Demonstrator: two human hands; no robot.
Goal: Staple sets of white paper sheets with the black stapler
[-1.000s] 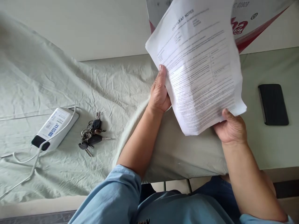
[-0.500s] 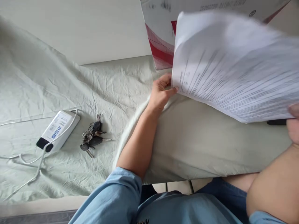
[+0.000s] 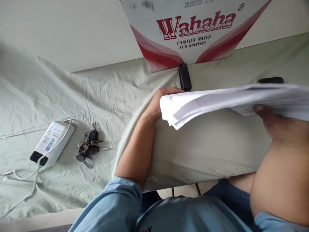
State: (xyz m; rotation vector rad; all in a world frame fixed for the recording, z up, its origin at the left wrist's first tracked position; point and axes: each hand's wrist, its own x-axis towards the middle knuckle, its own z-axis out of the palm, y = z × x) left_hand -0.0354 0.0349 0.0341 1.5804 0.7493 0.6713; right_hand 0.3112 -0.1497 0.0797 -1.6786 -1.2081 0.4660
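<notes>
As observed from within the room, the upper body is fitted with a light blue fabric shirt (image 3: 193, 212), its left sleeve (image 3: 120, 196) terminating in a creased, hemmed edge near the elbow and its right sleeve (image 3: 277, 222) visible as a strip of matching blue. The left hand (image 3: 156, 101) and right hand (image 3: 281, 129) are bare; dark, partly visible lettering (image 3: 145, 229) marks the shirt front. A dark blue cloth lower garment (image 3: 230, 196) leaves part of one leg uncovered.
</notes>
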